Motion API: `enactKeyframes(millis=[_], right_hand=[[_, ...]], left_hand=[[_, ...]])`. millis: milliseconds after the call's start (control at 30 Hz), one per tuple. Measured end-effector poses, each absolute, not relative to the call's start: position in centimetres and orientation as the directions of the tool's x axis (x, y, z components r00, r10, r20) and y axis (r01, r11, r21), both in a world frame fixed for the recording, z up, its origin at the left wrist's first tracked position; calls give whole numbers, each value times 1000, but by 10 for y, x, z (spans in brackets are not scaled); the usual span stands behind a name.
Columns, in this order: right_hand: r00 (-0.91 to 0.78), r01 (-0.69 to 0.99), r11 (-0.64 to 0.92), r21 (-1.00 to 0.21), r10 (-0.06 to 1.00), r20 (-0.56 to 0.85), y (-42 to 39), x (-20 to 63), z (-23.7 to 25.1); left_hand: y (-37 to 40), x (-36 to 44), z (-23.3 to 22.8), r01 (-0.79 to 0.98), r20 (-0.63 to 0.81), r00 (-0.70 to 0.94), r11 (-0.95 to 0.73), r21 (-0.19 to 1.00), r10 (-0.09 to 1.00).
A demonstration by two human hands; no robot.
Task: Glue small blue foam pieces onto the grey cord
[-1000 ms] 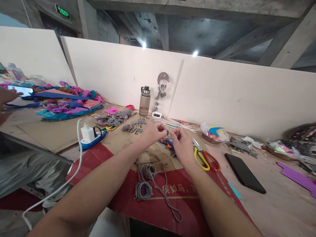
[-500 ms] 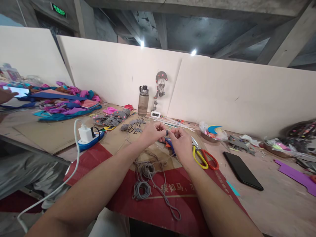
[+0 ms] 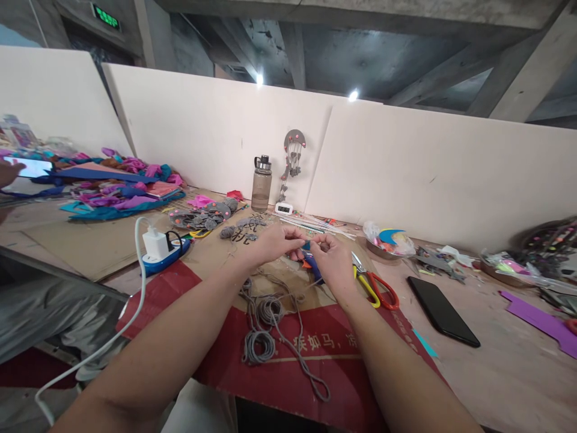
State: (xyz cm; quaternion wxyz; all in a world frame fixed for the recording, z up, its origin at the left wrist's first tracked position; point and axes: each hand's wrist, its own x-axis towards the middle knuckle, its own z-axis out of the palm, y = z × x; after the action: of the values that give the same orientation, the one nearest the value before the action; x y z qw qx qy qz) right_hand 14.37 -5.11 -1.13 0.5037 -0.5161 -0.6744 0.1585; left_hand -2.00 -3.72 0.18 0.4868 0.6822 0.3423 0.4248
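Note:
My left hand (image 3: 288, 242) and my right hand (image 3: 331, 257) meet above the cardboard, fingertips pinched close together. Between them shows a speck of blue-green, too small to name. Just under the fingers lies a blue object with an orange tip (image 3: 310, 265), mostly covered. Scissors with one yellow and one red handle (image 3: 382, 291) rest beside my right wrist. Between my forearms, grey cord (image 3: 260, 347) lies in loose coils and strands on the red part of the cardboard (image 3: 324, 379). One strand runs up toward my right hand.
A water bottle (image 3: 261, 185) and a small white clock (image 3: 283, 208) stand at the back. A black phone (image 3: 444, 311) lies to the right. At left are a blue power strip (image 3: 164, 257) with a white cable and another person's hand (image 3: 8, 171) by a lit phone.
My fingertips have drawn slightly apart, and the dark bit seen between them now shows as blue-green. My right hand has shifted a little to the right, covering more of the scissors.

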Motion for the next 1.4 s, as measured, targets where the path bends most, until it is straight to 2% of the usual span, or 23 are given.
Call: enactKeyframes(millis=[167, 433, 567, 733, 1000, 1200, 1400], right_hand=[[27, 552, 402, -731, 867, 498, -51, 145, -10], [-45, 700, 448, -555, 804, 593, -56, 143, -10], [-46, 725, 438, -532, 801, 597, -56, 143, -10], [-43, 742, 440, -506, 785, 619, -56, 145, -9], [-138, 748, 539, -387, 697, 704, -57, 146, -12], [-172, 738, 572, -358, 672, 720, -56, 146, -11], [-168, 761, 556, -334, 666, 727, -56, 147, -13]], left_hand=[[-40, -22, 5, -18, 211, 377, -220, 975, 902], [-32, -16, -9, 227, 347, 331, -431, 873, 877], [-32, -15, -11, 312, 415, 333, -515, 798, 846], [-26, -15, -16, 274, 462, 320, -547, 791, 828], [-29, -16, -11, 393, 532, 238, -581, 712, 813], [-40, -14, 0, 474, 522, 207, -552, 686, 827], [-42, -14, 3, 557, 566, 219, -578, 597, 795]])
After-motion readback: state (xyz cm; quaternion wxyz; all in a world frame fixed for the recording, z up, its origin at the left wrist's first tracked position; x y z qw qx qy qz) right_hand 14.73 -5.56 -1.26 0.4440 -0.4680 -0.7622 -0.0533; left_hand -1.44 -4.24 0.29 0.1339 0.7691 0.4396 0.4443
